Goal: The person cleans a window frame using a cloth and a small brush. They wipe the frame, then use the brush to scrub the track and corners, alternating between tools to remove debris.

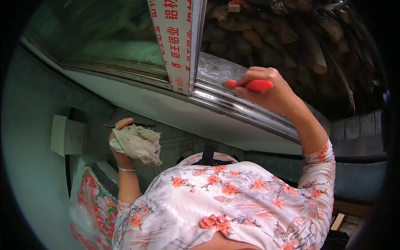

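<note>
My right hand [265, 90] is closed around a red-handled tool [261, 85], over the metal track of a sliding window [237, 107]. The tool's working end points left toward the track and is blurred, so its kind cannot be told. Lower and to the left, my left hand [120, 134] holds a crumpled, pale, soiled cloth [140, 143]. With it is a thin dark tool [143, 125], partly hidden by the fingers and cloth. The upright window frame [179, 47], covered with film printed in red, stands left of my right hand.
A green-tinted glass pane [109, 34] fills the upper left. Stacked firewood [290, 40] lies beyond the opening, past a grey outer ledge [215, 67]. A white box [67, 136] is at the left wall, above a red floral fabric [97, 203].
</note>
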A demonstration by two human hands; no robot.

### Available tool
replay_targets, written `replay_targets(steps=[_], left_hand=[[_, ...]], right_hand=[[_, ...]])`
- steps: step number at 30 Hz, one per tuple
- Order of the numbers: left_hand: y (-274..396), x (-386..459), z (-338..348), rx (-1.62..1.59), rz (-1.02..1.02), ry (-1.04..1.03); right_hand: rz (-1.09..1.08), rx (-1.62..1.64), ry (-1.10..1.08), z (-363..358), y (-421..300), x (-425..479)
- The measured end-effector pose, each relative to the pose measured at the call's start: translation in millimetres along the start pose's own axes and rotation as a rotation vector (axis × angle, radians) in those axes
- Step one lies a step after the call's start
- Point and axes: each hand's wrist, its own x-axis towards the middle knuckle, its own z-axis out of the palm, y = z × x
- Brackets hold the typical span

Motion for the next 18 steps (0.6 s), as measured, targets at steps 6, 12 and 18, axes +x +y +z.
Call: replay_targets(steps=[6, 12, 18], left_hand=[[3.0, 1.1, 3.9, -0.074, 0.034, -0.046], [-7.3, -6.0, -1.1, -0.096, 0.002, -0.002], [-18.8, -7.0, -7.2, -0.114, -0.027, 0.012]], right_hand=[[-0.144, 0.106, -0.041, 62.2, -1.0, 55.3], [-0.045, -0.196, -0.138, 67.3, -14.6, 27.5], [0.062, -0.159, -0.093, 41.5, -14.6, -0.1]])
